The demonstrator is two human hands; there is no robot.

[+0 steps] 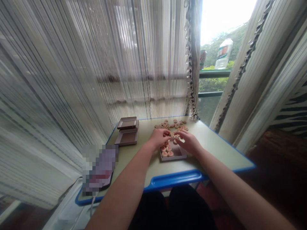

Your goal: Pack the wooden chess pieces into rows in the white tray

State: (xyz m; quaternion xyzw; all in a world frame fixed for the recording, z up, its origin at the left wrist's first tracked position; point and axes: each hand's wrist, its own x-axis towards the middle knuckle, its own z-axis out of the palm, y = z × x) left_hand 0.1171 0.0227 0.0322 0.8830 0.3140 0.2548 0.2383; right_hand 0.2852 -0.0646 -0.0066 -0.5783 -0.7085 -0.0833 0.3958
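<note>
Round wooden Chinese chess pieces (pixel 169 154) with red markings sit in rows along the left side of a shallow, light-coloured box (pixel 178 157). My left hand (pixel 158 138) is at the far left of the box, with thumb and fingers curled around a reddish chess piece that is partly hidden. Over the far right corner hovers my right hand (pixel 191 143), its thumb and fingers apart. One piece (pixel 175 141) lies in the box close to my right thumb. Beyond both hands, many loose pieces (pixel 165 124) are scattered on the table.
The pale table (pixel 211 147) has a blue edge (pixel 177 179). At its left lie a brown-rimmed tray (pixel 128 123) and another shallow box part (pixel 128 138). A blurred-out device (pixel 102 169) with a cable rests at the near left. String curtains (pixel 144 57) hang behind.
</note>
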